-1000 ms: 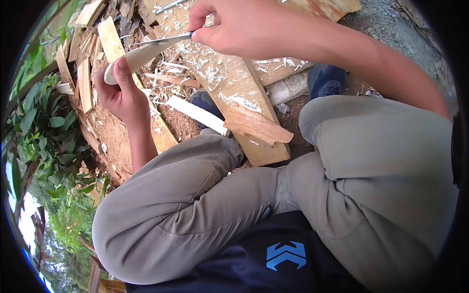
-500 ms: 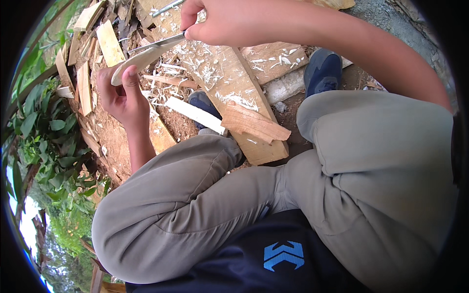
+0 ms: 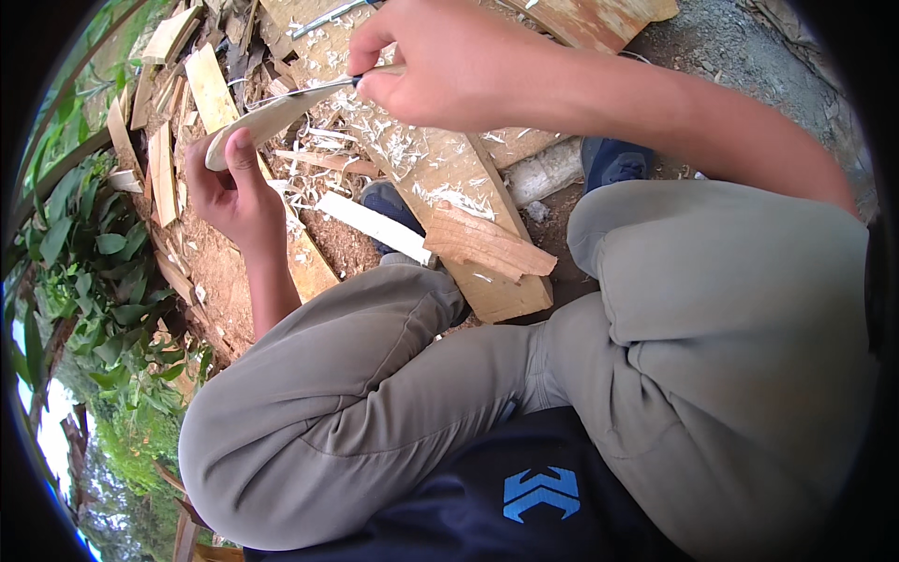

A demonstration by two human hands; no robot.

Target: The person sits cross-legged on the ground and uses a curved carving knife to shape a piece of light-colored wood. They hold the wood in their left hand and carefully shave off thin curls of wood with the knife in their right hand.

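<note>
My left hand [image 3: 232, 192] pinches the rounded end of a pale, flat, carved wooden piece [image 3: 267, 122] between thumb and curled fingers. The piece slants up to the right and narrows behind my right hand [image 3: 435, 70]. In that hand is a knife, its dark handle mostly hidden by my fingers. The thin knife blade [image 3: 304, 91] lies along the upper edge of the wood. Beneath both hands, a wide wooden plank [image 3: 501, 258] is strewn with curled wood shavings [image 3: 407, 140].
A reddish wood offcut [image 3: 487, 242] rests on the plank's near end, with a pale strip [image 3: 375, 225] beside it. Split wood pieces [image 3: 162, 173] litter the ground at left, near leafy plants [image 3: 94, 244]. A metal rod-like thing [image 3: 330, 17] lies at the top. My shoes [image 3: 616, 161] flank the plank.
My right hand and forearm have come slightly nearer to me, and the knife has shifted a little along the wood. The wooden piece has tilted slightly; my left hand keeps its hold.
</note>
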